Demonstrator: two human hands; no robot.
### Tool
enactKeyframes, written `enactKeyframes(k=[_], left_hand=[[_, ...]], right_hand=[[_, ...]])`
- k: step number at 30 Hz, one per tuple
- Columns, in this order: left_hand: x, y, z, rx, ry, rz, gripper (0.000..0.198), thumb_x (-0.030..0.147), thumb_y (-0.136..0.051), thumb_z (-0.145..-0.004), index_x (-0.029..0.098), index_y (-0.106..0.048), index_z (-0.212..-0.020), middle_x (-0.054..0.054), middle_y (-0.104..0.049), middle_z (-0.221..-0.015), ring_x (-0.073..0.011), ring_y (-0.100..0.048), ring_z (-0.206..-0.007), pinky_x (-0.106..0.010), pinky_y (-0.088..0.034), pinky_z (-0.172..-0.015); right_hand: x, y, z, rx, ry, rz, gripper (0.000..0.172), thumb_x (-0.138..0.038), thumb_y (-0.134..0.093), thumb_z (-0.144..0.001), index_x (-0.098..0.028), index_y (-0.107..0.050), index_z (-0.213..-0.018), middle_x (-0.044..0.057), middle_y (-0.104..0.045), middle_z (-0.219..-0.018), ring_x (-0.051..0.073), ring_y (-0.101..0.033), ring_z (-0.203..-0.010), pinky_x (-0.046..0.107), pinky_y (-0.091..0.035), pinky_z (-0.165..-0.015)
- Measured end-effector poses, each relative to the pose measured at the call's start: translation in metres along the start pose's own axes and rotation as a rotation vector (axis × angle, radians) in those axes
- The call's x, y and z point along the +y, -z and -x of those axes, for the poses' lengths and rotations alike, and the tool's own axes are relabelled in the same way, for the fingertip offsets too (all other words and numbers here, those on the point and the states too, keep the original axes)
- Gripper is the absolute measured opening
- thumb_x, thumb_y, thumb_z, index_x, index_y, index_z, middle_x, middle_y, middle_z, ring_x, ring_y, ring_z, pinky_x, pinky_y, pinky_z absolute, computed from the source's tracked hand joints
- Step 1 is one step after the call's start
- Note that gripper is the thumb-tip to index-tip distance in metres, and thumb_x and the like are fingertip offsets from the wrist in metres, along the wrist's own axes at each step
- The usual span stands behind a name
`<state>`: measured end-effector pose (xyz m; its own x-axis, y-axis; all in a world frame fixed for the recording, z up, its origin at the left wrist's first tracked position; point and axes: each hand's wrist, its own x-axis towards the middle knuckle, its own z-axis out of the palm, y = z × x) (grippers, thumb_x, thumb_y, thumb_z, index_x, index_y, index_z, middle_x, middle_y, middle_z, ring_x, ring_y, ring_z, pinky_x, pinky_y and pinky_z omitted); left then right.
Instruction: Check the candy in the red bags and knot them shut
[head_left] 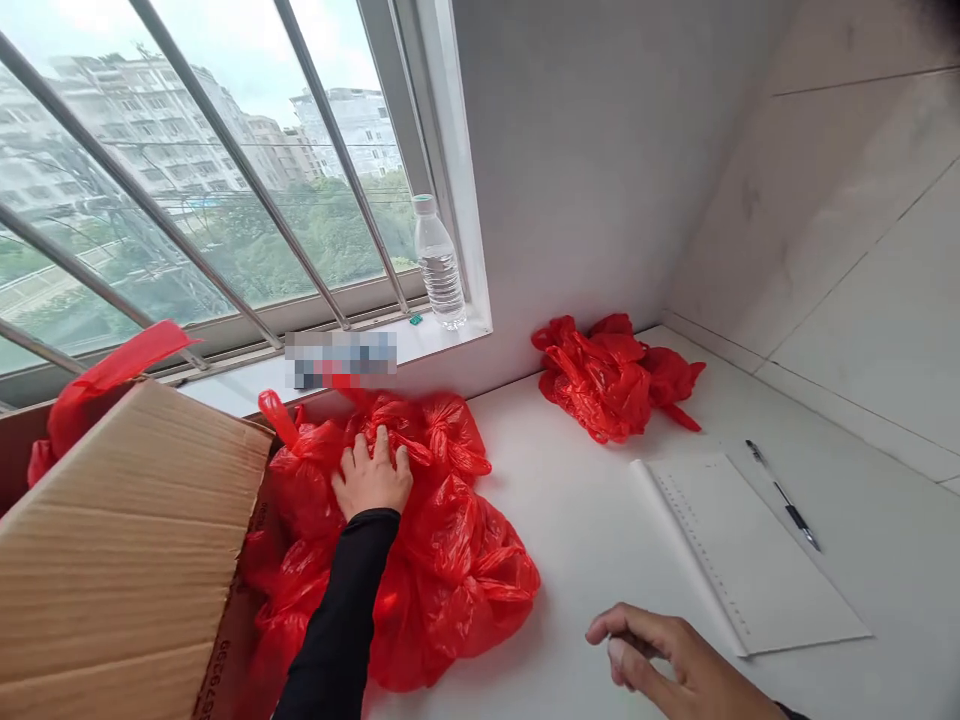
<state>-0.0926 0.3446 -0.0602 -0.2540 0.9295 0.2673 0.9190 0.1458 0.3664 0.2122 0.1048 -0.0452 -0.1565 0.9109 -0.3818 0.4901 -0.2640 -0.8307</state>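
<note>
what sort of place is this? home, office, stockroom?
Likely a small packing or sorting corner in an upper-floor city room. Cues: a barred window onto apartment blocks, a cardboard box beside knotted red plastic bags on a white counter, and a notepad with pen.

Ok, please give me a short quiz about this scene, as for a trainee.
1. True or false: the left hand rests on the large heap of red bags.
2. What lies on the table just beside the notepad? A) scissors B) pen C) phone
3. Fill in the missing word: the water bottle stands upright on the window ____.

Key: 1 true; 2 B; 3 sill.
</note>
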Motion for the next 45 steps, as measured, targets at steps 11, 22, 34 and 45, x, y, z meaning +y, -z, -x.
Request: enactKeyframes(k=[11,22,34,45], left_hand=[[0.008,0.053,0.043,0.115,-0.073,0.264,0.064,0.046,-0.047,-0.096,0.007,-0.055,-0.146,-0.026,-0.049,-0.150,-0.0365,-0.039,-0.147,-0.053,-0.030,-0.121],[0.034,0.076,0.204,-0.118,0.136,0.904,0.043,0.053,-0.065,-0.090,0.028,-0.069,-0.125,-0.009,-0.067,-0.133,-0.0313,-0.064,-0.119,-0.049,-0.049,-0.103],[0.097,0.053,0.339,-0.316,0.034,1.023,0.043,0.039,-0.066,-0.092,0.029,-0.064,-0.135,-0.011,-0.065,-0.134,-0.0277,-0.062,-0.117,-0.044,-0.051,-0.096],[0.031,0.064,0.373,-0.150,0.004,0.896,0.021,0.026,-0.059,-0.096,0.030,-0.078,-0.105,-0.008,-0.067,-0.115,-0.0262,-0.065,-0.107,-0.036,-0.053,-0.085]], right_hand=[[0.002,0.091,-0.145,0.808,0.450,0.609,0.038,-0.026,-0.050,-0.095,-0.019,-0.071,-0.125,0.018,-0.048,-0.144,0.040,-0.037,-0.139,0.064,-0.035,-0.115],[-0.011,0.077,-0.085,0.832,0.608,0.528,0.041,-0.030,-0.045,-0.101,-0.017,-0.058,-0.138,0.013,-0.061,-0.137,0.031,-0.049,-0.129,0.054,-0.044,-0.112],[0.015,-0.017,0.080,0.358,0.449,0.079,0.045,-0.032,-0.045,-0.105,-0.028,-0.048,-0.150,0.011,-0.055,-0.146,0.024,-0.055,-0.136,0.040,-0.053,-0.110],[0.011,-0.010,0.133,0.414,0.441,0.222,0.030,-0.034,-0.047,-0.105,-0.032,-0.064,-0.129,0.004,-0.070,-0.125,0.021,-0.068,-0.114,0.033,-0.058,-0.098]])
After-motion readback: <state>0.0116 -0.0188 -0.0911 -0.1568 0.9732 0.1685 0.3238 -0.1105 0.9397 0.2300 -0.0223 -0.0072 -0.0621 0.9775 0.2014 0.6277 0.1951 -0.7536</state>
